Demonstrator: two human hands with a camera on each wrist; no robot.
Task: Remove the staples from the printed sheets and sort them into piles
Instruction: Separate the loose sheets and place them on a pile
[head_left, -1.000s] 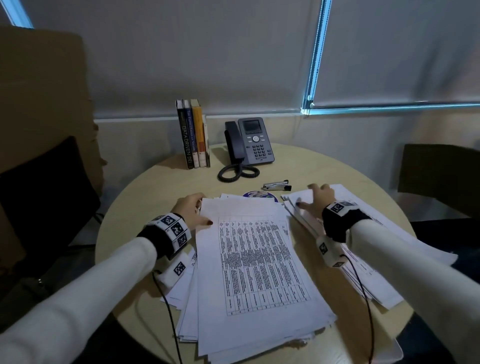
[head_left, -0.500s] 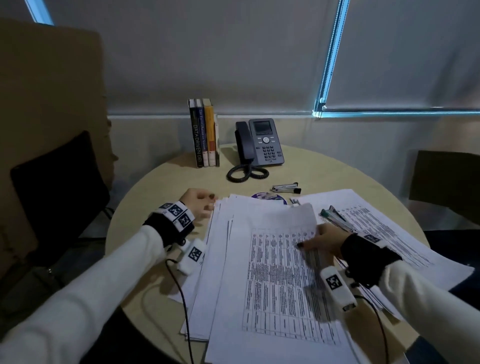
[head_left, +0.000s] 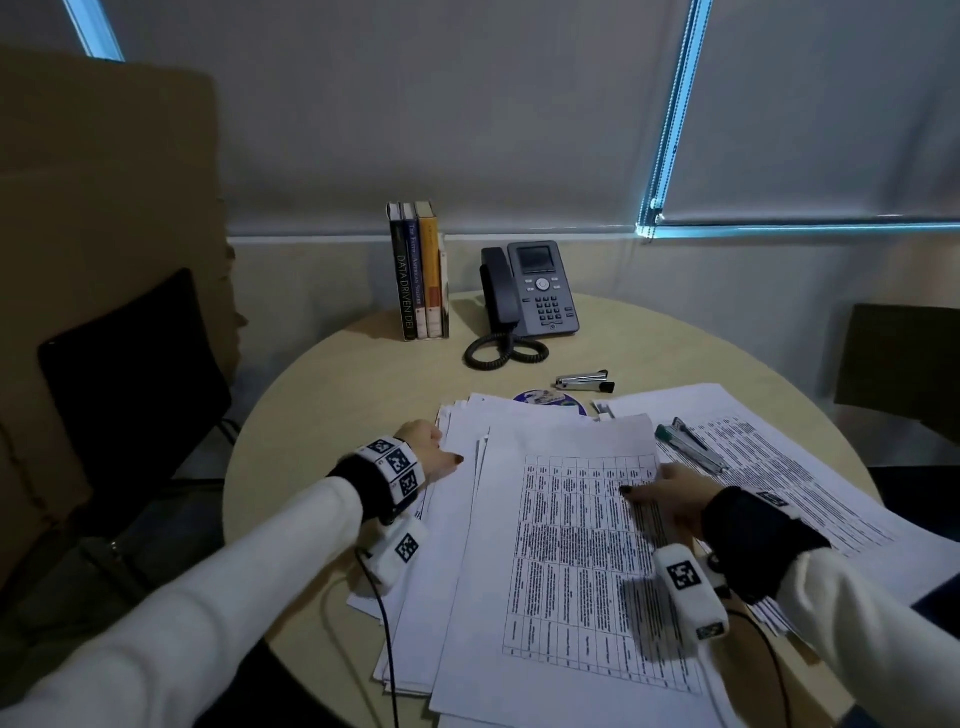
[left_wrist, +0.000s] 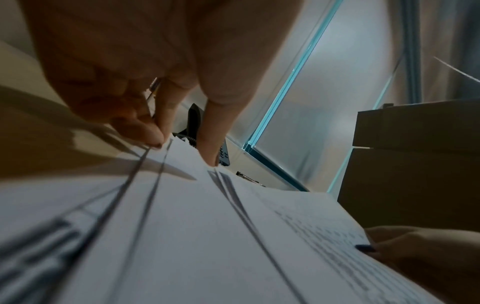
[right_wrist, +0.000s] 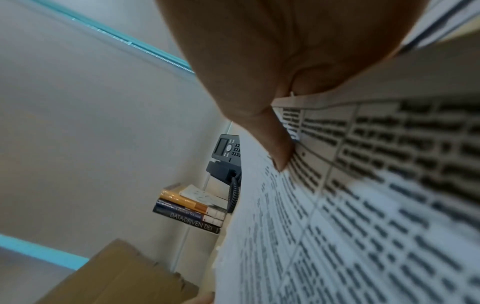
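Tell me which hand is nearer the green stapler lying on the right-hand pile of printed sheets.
Right. The right hand rests on the table-printed top sheet just beside the green stapler; the left hand is across the papers, at the middle stack's left edge.

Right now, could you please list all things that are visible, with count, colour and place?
Table: one, round, light wood, under everything.
Printed sheets: several loose white piles, near half of table.
Books: four, upright, dark, blue, yellow and pale, far left of table.
Desk phone: one, dark grey, right of books.
Stapler: one, silver and black, in front of phone.
Staple remover: one, greenish, on right pile.
Round disc: one, blue, partly under sheets.
Chair: one, black, left.
Left hand: on left pile's edge.
Right hand: flat on table-printed top sheet.
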